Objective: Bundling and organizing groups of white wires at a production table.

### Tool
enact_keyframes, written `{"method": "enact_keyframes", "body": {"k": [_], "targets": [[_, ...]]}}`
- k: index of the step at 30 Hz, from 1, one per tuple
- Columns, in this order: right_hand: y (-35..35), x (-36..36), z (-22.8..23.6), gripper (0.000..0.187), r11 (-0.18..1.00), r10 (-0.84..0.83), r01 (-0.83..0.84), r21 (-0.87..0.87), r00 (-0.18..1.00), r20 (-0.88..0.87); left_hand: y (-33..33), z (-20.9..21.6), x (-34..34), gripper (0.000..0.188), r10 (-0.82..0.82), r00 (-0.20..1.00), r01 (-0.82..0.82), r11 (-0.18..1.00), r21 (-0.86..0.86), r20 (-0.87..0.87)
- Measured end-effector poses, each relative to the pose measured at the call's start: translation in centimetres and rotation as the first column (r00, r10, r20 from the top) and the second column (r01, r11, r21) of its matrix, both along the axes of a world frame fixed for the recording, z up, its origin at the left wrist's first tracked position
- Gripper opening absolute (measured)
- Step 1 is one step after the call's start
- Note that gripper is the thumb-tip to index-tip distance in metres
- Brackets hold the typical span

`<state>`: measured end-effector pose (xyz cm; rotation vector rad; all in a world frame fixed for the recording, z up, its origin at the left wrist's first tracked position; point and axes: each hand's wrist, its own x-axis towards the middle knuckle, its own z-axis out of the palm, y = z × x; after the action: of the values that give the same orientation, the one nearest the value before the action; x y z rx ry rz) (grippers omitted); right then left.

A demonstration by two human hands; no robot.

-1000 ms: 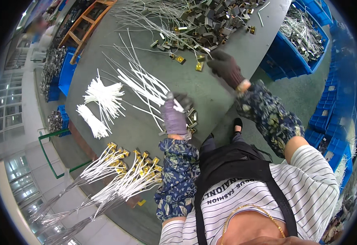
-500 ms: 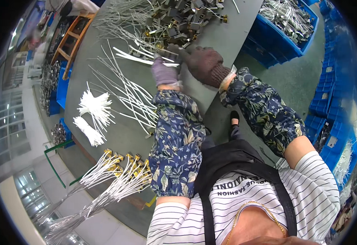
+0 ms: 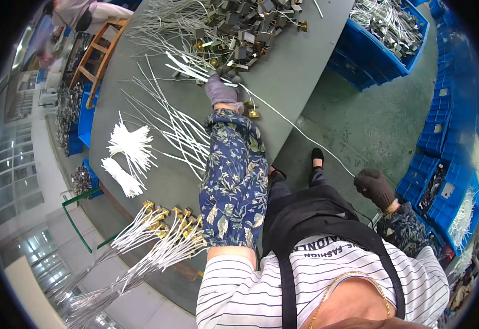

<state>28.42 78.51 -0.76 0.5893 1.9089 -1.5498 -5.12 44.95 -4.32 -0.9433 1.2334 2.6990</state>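
Observation:
My left hand (image 3: 221, 90), in a greyish-purple glove, is closed around several white sleeve tubes (image 3: 183, 68) over the grey table (image 3: 275, 71). A thin white wire (image 3: 301, 131) runs from this hand, past the table's edge, to my right hand (image 3: 375, 187). That right hand, in a dark brown glove, is closed on the wire's far end, out to the right of my body. Below the left hand hangs a small gold-coloured connector piece (image 3: 254, 113); what it is fastened to is partly hidden. Loose wires with white sleeves (image 3: 182, 134) lie beside my left forearm.
A heap of dark block-shaped parts with wires (image 3: 242, 35) covers the table's far side. Two bundles of white tubes (image 3: 129, 143) lie at left. Gold-ended wires (image 3: 157, 241) overhang the near-left edge. Blue crates (image 3: 360, 55) stand at right; a wooden rack (image 3: 94, 60) stands far left.
My right hand has moved from beside the left hand, out right and toward my body, drawing the white wire out in a long line. My left hand has stayed nearly in place.

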Motion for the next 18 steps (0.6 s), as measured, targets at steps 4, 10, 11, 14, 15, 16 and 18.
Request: {"method": "enact_keyframes", "body": {"k": [4, 10, 11, 14, 15, 16, 18], "targets": [[2.4, 4.7, -0.1, 0.015, 0.958, -0.247, 0.275, -0.085, 0.937, 0.245, -1.6, -0.7, 1.3, 0.028, 0.017, 0.989, -0.011, 0.999, 0.045, -0.146], [5.4, 7.4, -2.9, 0.015, 0.937, -0.331, 0.346, -0.054, 0.925, 0.185, -1.7, 3.8, 3.7, 0.025, 0.055, 0.983, -0.045, 0.997, 0.057, -0.177], [5.6, 7.1, -3.2, 0.015, 0.947, -0.306, 0.317, -0.053, 0.939, 0.16, -4.3, 3.4, 3.1, 0.024, -0.106, 0.901, 0.214, 0.952, 0.219, -0.42], [5.8, 6.3, -3.7, 0.014, 0.951, -0.288, 0.302, -0.07, 0.944, 0.163, -5.0, 6.5, 3.5, 0.026, -0.14, 0.884, 0.193, 0.978, 0.076, -0.446], [6.0, 6.2, -3.8, 0.013, 0.943, -0.307, 0.325, -0.076, 0.934, 0.184, -3.9, 8.0, 3.7, 0.029, 0.012, 0.966, -0.066, 0.977, -0.203, -0.257], [6.4, 6.7, -3.2, 0.013, 0.938, -0.323, 0.337, -0.078, 0.934, 0.153, -3.1, 9.8, 3.7, 0.029, 0.0, 0.958, -0.058, 0.98, -0.193, -0.286], [6.5, 6.3, -3.9, 0.013, 0.957, -0.281, 0.288, -0.032, 0.951, 0.127, -3.7, 11.0, 3.8, 0.031, -0.021, 0.954, -0.048, 0.974, -0.22, -0.299]]}}
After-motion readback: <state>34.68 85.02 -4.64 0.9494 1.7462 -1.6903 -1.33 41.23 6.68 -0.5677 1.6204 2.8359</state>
